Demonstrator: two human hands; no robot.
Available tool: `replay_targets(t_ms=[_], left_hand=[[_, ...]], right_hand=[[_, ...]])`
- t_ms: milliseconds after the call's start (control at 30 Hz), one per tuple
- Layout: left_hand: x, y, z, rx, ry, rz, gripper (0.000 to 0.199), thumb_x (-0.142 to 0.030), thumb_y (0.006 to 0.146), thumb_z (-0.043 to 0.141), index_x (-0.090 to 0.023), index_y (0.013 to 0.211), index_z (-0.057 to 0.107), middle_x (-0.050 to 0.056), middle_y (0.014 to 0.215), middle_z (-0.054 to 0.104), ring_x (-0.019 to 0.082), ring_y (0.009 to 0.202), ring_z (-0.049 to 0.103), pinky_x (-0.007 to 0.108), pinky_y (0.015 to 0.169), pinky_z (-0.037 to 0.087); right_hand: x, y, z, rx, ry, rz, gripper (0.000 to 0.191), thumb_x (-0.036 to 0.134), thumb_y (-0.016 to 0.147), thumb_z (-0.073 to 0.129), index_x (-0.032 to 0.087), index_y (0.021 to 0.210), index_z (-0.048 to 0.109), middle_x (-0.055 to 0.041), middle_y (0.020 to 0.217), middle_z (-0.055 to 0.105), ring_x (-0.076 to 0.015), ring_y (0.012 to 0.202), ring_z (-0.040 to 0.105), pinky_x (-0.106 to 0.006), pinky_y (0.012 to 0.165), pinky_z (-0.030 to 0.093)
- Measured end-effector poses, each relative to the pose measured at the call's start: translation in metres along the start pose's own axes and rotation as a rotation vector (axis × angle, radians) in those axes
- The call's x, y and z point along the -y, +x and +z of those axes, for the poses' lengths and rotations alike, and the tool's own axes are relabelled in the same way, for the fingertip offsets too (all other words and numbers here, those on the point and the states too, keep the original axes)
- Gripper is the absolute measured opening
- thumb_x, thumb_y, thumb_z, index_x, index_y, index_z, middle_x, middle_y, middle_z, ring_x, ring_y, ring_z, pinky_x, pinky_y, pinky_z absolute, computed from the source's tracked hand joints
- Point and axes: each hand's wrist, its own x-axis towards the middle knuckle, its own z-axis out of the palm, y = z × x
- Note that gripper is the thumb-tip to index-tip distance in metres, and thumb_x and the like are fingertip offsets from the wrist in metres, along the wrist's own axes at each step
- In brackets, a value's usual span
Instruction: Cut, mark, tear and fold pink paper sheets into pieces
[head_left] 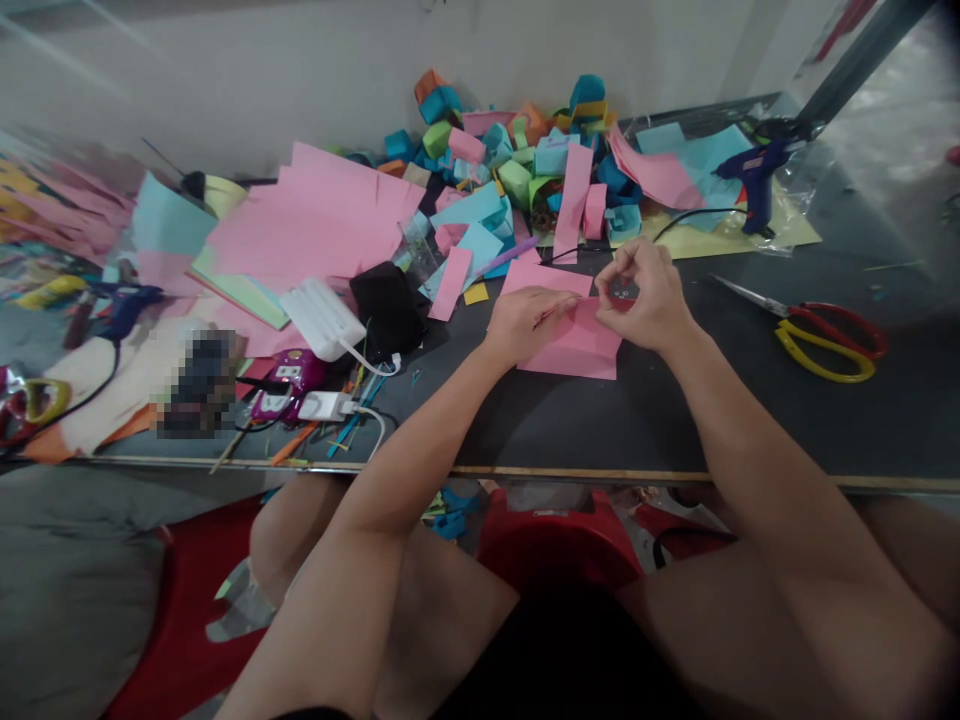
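A pink sheet of paper [574,352] lies on the dark table in front of me, with a fold or raised edge running across its middle. My left hand [525,322] is closed at the left end of that edge, fingers together on the paper. At the other end, my right hand [643,295] pinches the paper between thumb and fingertips. The exact grip of the left fingers is partly hidden. To the right of my hands lie scissors [829,340] with red and yellow handles, blades slightly apart.
Behind my hands is a heap of small folded paper boxes [517,180]. A blue glue gun [757,185] sits at the back right. Large pink sheets [315,215], a white power bank [322,318] and a black pouch [388,305] lie left. The table edge [570,472] is near me.
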Motion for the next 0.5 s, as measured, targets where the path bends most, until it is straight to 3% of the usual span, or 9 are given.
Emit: replay_targets(t_ms=[233, 400, 500], left_hand=[[0.001, 0.001, -0.003, -0.004, -0.045, -0.045, 0.039, -0.057, 0.104, 0.056, -0.031, 0.099, 0.085, 0.005, 0.095, 0.084, 0.021, 0.087, 0.078, 0.035, 0.081, 0.061], [0.003, 0.002, -0.008, -0.042, -0.052, -0.056, 0.047, -0.061, 0.104, 0.054, -0.027, 0.097, 0.085, 0.007, 0.085, 0.081, 0.022, 0.081, 0.076, 0.035, 0.076, 0.058], [0.004, 0.003, -0.013, -0.074, -0.137, -0.167, 0.050, -0.067, 0.099, 0.059, -0.025, 0.090, 0.084, 0.007, 0.079, 0.078, 0.023, 0.080, 0.075, 0.037, 0.076, 0.058]], right_hand=[[-0.009, 0.000, -0.002, -0.016, -0.049, 0.004, 0.041, 0.031, 0.082, 0.075, 0.030, 0.117, 0.055, -0.0066, 0.097, 0.077, -0.0324, 0.093, 0.068, -0.064, 0.106, 0.046], [-0.025, 0.001, -0.012, -0.076, -0.058, 0.029, 0.043, 0.021, 0.074, 0.073, 0.030, 0.114, 0.057, -0.0042, 0.094, 0.076, -0.0281, 0.084, 0.067, -0.063, 0.106, 0.045], [-0.044, 0.002, -0.021, -0.109, -0.022, 0.037, 0.043, 0.017, 0.067, 0.071, 0.029, 0.105, 0.055, -0.0031, 0.090, 0.075, -0.0261, 0.080, 0.065, -0.063, 0.108, 0.044]])
